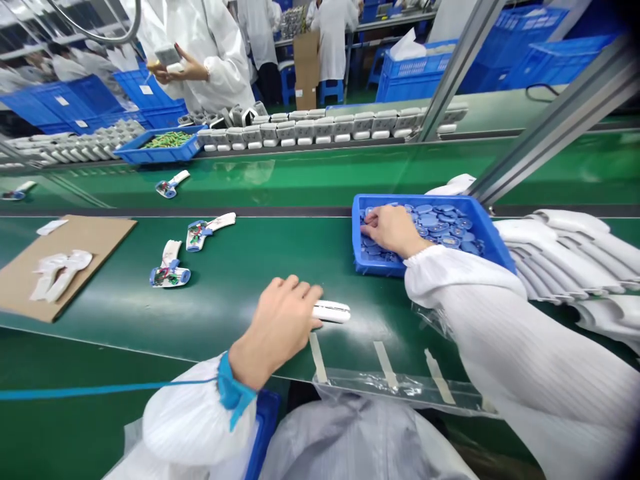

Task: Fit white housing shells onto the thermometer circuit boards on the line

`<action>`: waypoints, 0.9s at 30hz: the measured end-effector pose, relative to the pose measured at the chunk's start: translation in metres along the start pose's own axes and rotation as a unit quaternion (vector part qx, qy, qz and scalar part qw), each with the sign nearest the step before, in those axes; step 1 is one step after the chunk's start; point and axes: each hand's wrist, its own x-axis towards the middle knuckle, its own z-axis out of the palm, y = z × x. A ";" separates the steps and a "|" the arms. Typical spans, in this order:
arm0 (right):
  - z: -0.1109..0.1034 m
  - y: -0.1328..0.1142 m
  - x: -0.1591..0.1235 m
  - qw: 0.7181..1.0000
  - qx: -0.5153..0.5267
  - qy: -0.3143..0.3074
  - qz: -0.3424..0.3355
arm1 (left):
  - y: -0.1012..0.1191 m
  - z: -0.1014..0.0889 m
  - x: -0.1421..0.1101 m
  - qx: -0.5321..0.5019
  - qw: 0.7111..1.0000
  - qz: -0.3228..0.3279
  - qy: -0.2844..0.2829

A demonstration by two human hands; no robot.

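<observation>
Beyond the left hand [283, 313], open worktop [285, 243] runs from wired housings [171, 275] to the tray [383, 268], white shells [555, 247] blocking its right.

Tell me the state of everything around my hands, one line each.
Left hand: closed around the white piece
White piece: partly hidden by that hand
Right hand: fingers among the discs
Discs: loose, heaped
Blue tray: uncovered
Wired units: open, insides exposed
Cardboard: flat, bearing white parts
Blue band: around left wrist
</observation>
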 end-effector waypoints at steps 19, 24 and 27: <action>-0.016 -0.075 -0.158 0.952 0.295 0.044 0.062 | 0.034 0.030 0.018 -0.699 0.696 -0.166 0.006; -0.024 -0.071 -0.162 0.969 0.244 0.022 0.014 | 0.029 0.017 0.009 -0.581 0.803 -0.126 0.036; -0.032 -0.072 -0.164 0.977 0.211 -0.032 -0.020 | 0.028 0.006 0.006 -0.462 0.881 -0.081 0.058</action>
